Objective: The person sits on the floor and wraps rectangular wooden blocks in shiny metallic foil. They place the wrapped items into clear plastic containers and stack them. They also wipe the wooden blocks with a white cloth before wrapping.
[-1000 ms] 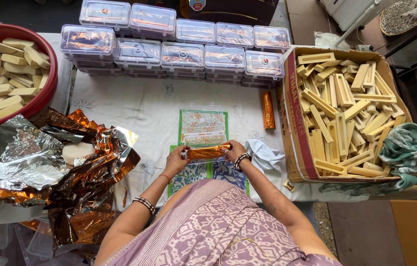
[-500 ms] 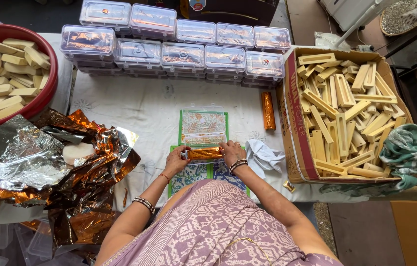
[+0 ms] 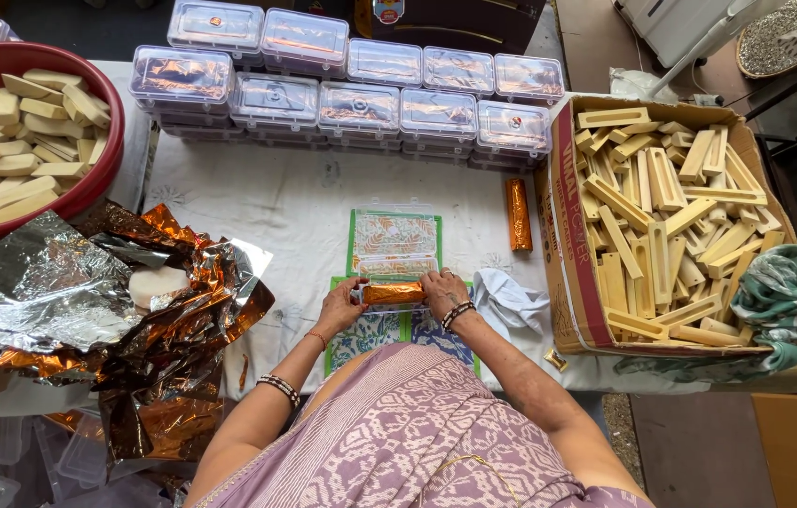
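- White cloth (image 3: 295,202) with a faint printed pattern covers the worktable, seen from straight above.
- At the near edge, both hands hold one copper-foil-wrapped bar (image 3: 393,293) lying crosswise over a small open plastic box (image 3: 394,243) with a green-edged patterned liner.
- That bar is short, shiny orange-copper, its foil creased and its ends tucked in.
- The left hand (image 3: 344,306) pinches the bar's left end with curled fingers; the right hand (image 3: 440,289) grips the right end from above. Both wrists wear bead bracelets.
- A second wrapped bar (image 3: 518,214), the same copper colour, lies alone on the cloth just right of the box, pointing away from the person.
- Ten clear lidded boxes (image 3: 358,105) show along the far edge in two rows of five, apparently stacked; copper wrappers glint inside several.
- One cardboard carton (image 3: 569,216) on the right holds a heap of bare cream-coloured bars (image 3: 666,221), too many to count.
- One red tub (image 3: 97,179) at the far left holds more of the same bare bars.
- Loose sheets of silver and copper foil (image 3: 135,320) are crumpled at the left, with one round white block (image 3: 156,282) lying on them.
- A white crumpled cloth (image 3: 508,301) lies beside the right wrist, and a green-patterned cloth (image 3: 789,292) hangs over the carton's right corner.
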